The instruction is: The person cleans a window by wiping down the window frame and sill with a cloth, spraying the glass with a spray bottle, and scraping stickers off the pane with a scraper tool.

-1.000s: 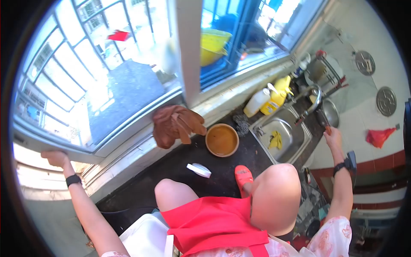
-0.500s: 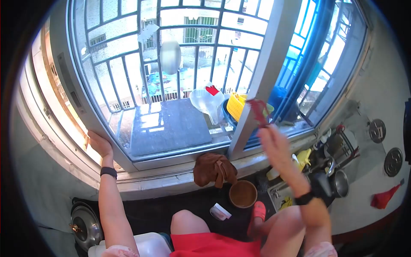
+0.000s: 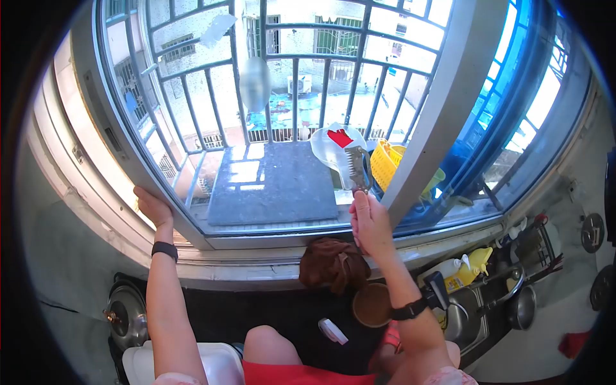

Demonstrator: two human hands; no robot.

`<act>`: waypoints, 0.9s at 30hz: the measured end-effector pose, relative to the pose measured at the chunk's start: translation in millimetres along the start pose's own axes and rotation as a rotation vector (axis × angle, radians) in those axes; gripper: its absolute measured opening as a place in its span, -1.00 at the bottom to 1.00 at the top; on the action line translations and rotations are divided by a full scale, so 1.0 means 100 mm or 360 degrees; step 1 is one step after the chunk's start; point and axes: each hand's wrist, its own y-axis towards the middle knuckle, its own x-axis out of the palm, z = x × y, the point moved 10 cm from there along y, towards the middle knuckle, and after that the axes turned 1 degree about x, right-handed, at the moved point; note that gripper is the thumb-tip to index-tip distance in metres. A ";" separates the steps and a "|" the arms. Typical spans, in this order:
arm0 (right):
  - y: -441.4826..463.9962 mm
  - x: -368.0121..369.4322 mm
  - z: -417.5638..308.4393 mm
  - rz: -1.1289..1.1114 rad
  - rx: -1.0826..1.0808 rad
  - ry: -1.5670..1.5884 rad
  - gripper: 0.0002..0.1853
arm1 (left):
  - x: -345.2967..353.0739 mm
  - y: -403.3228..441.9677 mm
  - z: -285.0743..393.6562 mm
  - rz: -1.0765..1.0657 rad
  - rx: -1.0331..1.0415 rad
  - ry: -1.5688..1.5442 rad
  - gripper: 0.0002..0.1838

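My left hand [image 3: 154, 206] grips the outer edge of the sliding window sash [image 3: 106, 122] at the left, its fingers partly hidden by the frame. In front of the glass, my right hand [image 3: 372, 224] is closed around the lower end of a flat toothed tool [image 3: 357, 168]. The tool is greyish with a jagged left edge and points upward; its exact kind I cannot make out. Directly below my right hand, a crumpled brown cloth [image 3: 333, 264] lies at the sill. A brown bowl [image 3: 372, 305] stands beside it, partly covered by my forearm.
Dark counter [image 3: 256, 308] lies under my knees, with a small white object [image 3: 333, 331] on it. A lidded pot [image 3: 127, 311] is at left. At right are a sink [image 3: 468, 314], a yellow bottle [image 3: 471, 269] and a metal pan [image 3: 521, 307]. Beyond the glass sits a yellow basket [image 3: 387, 163].
My right hand has moved left and down with the toothed tool, from beyond the window's middle post to its left side. My left hand stays on the sash. The view has shifted slightly.
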 end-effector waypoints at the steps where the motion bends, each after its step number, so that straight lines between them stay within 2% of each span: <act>1: 0.02 -0.02 -0.04 -0.0041 -0.0014 0.0018 -0.49 | -0.02 0.01 0.02 0.0035 0.0021 0.0039 -0.09; 3: 0.02 -0.06 -0.07 -0.0104 -0.0027 0.0045 -0.53 | -0.03 0.01 0.04 0.0005 0.0040 0.0012 -0.09; 9: 0.09 -0.12 -0.26 0.0071 -0.0116 -0.0364 -0.51 | -0.02 -0.02 0.05 -0.0007 0.0000 0.0034 -0.08; 15: 0.10 -0.13 -0.25 0.0167 -0.0236 -0.0406 -0.46 | -0.01 -0.03 0.05 -0.0016 -0.0029 -0.0012 -0.09; 24: 0.02 -0.08 -0.12 0.0190 -0.0187 -0.0545 -0.54 | 0.00 -0.05 0.06 -0.0051 -0.0017 0.0017 -0.08; 27: 0.03 -0.05 -0.27 0.0189 -0.0217 -0.0429 -0.57 | -0.02 -0.05 0.14 -0.0016 0.0012 0.0050 -0.08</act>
